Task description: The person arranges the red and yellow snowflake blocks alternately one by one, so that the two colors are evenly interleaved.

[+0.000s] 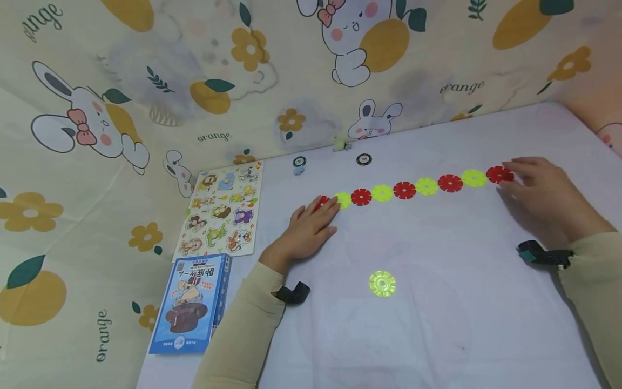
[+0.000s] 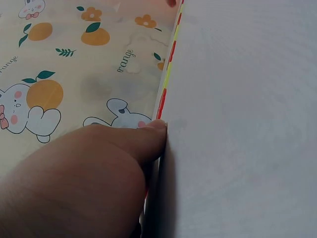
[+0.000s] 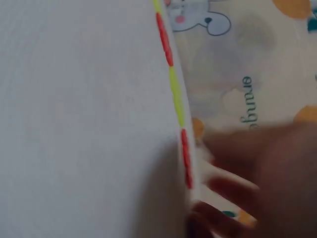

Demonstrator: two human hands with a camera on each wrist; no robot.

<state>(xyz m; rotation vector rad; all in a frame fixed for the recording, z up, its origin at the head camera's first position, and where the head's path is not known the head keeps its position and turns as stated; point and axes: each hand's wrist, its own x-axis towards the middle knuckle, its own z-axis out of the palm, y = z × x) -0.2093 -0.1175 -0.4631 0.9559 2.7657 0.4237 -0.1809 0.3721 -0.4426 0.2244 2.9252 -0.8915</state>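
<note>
A row of alternating red and yellow-green notched discs runs across the white table, among them a red disc (image 1: 404, 190) and a yellow-green disc (image 1: 382, 193). My left hand (image 1: 307, 231) lies with extended fingers over the row's left end, partly covering a red disc (image 1: 322, 202). At the other end, my right hand (image 1: 546, 194) is beside the last red disc (image 1: 499, 174), its thumb and fingers spread around the disc's edge. That hand is blurred in the right wrist view, its fingers apart. A single yellow-green disc (image 1: 383, 284) lies nearer me.
Left on the table are an animal picture board (image 1: 221, 209) and a blue box (image 1: 190, 303). Two small dark round tokens, one a black-rimmed token (image 1: 364, 159), and a small greenish figure (image 1: 342, 144) sit near the back edge. A patterned cloth (image 1: 272, 81) hangs behind.
</note>
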